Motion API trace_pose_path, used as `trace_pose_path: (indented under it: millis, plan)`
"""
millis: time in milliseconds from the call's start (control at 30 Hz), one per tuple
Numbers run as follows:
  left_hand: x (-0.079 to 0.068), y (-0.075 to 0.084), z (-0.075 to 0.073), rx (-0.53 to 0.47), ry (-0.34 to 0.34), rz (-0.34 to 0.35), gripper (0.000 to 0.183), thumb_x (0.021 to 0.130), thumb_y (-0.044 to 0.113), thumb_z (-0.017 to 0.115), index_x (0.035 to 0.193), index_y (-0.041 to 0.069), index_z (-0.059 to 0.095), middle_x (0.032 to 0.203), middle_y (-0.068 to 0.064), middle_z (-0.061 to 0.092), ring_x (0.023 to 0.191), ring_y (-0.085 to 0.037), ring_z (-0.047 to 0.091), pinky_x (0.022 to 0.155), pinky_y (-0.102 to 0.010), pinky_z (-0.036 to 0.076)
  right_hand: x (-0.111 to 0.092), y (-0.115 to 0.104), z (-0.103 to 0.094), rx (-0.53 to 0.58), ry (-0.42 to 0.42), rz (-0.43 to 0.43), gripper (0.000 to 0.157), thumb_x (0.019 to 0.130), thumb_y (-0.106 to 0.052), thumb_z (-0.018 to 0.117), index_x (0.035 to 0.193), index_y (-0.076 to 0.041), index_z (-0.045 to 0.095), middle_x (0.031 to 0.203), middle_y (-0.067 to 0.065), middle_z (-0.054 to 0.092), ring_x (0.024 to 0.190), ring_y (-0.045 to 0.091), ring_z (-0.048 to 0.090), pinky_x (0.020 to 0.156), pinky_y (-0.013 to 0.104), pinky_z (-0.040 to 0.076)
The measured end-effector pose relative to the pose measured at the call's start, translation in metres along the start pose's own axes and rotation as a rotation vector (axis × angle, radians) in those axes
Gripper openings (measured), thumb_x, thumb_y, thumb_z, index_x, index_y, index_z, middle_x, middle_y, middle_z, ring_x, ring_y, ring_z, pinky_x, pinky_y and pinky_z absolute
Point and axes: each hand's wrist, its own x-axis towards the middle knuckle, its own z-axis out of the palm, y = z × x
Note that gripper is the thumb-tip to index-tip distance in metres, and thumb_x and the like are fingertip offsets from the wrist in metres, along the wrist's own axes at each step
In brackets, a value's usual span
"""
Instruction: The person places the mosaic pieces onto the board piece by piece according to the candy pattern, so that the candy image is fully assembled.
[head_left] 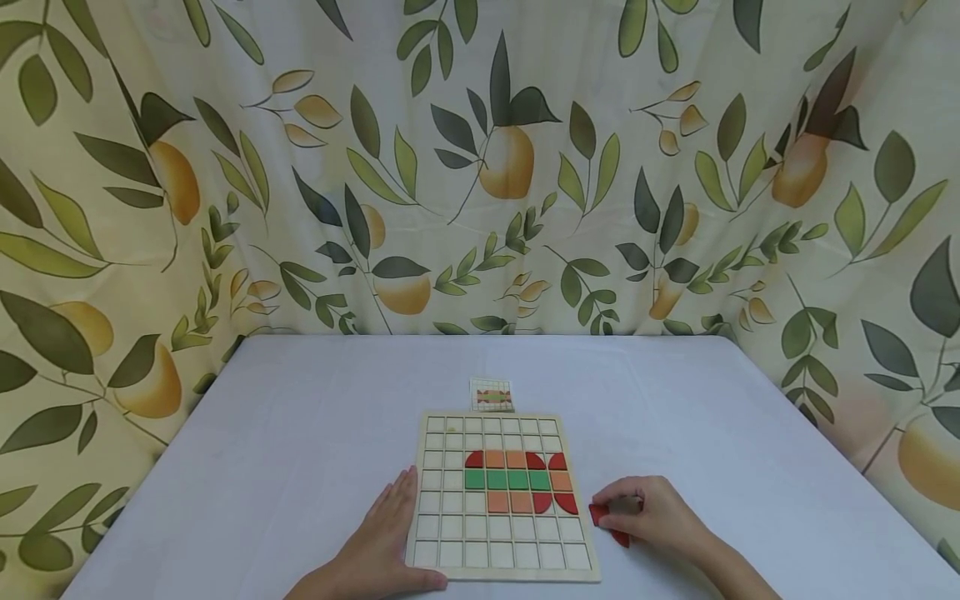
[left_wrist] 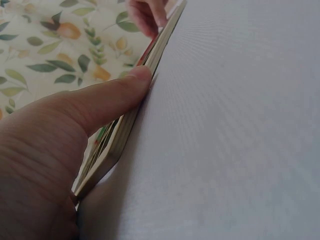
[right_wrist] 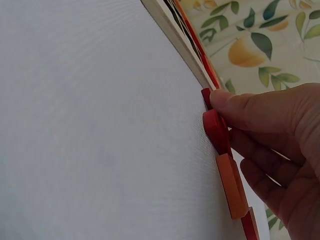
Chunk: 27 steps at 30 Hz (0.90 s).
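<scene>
A wooden grid board [head_left: 465,552] lies on the table, with red quarter-round, orange square and green square pieces set in its upper and middle cells. My left hand [head_left: 380,533] rests along the board's left edge, fingers straight, its thumb [left_wrist: 112,100] against the near edge. Just off the right edge, my right hand [head_left: 660,515] pinches a small red piece [head_left: 597,513] between thumb and fingers. Another red piece [head_left: 621,538] lies under that hand. In the right wrist view, a rounded red piece [right_wrist: 214,125] and an orange block [right_wrist: 231,187] are beside the fingers.
A small pattern card [head_left: 492,395] with a matching grid picture lies behind the board's far edge. White cloth [head_left: 300,417] covers the table. A leaf-and-fruit curtain [head_left: 480,250] hangs behind the table and at both sides.
</scene>
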Motion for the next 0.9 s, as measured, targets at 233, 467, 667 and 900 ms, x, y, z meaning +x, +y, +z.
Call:
trace_pose_path:
  millis: [233, 467, 667, 900]
  plan:
    - [-0.001, 0.0, 0.0, -0.006, 0.012, 0.018, 0.129, 0.062, 0.073, 0.064, 0.144, -0.006, 0.005, 0.151, -0.019, 0.007, 0.138, -0.029, 0.002, 0.109, -0.034, -0.002, 0.008, -0.002, 0.001, -0.03, 0.033, 0.1, 0.018, 0.074, -0.026, 0.078, 0.089, -0.018, 0.073, 0.088, -0.01, 0.067, 0.086, 0.011, 0.059, 0.077, 0.032, 0.05]
    - [-0.002, 0.001, 0.0, -0.006, 0.016, 0.025, 0.129, 0.062, 0.072, 0.065, 0.144, -0.007, 0.005, 0.151, -0.019, 0.007, 0.138, -0.029, 0.002, 0.108, -0.039, 0.002, 0.017, -0.004, 0.008, -0.011, 0.099, 0.265, 0.022, 0.069, -0.022, 0.081, 0.087, -0.013, 0.073, 0.087, -0.005, 0.066, 0.085, 0.016, 0.057, 0.077, 0.034, 0.05]
    - [-0.002, 0.001, 0.0, 0.002, 0.019, 0.032, 0.128, 0.063, 0.072, 0.065, 0.144, -0.008, 0.005, 0.151, -0.02, 0.007, 0.138, -0.03, 0.003, 0.106, -0.043, 0.004, 0.019, -0.008, 0.01, -0.012, 0.142, 0.315, 0.023, 0.066, -0.02, 0.083, 0.086, -0.012, 0.073, 0.083, -0.004, 0.066, 0.08, 0.014, 0.058, 0.073, 0.028, 0.051]
    - [-0.001, 0.001, 0.0, 0.015, 0.019, 0.033, 0.129, 0.063, 0.072, 0.064, 0.144, -0.008, 0.004, 0.15, -0.021, 0.008, 0.138, -0.03, 0.003, 0.106, -0.043, 0.004, 0.019, -0.011, 0.013, -0.033, 0.209, 0.346, 0.026, 0.063, -0.017, 0.085, 0.084, -0.008, 0.071, 0.076, -0.004, 0.065, 0.071, 0.011, 0.059, 0.064, 0.021, 0.05]
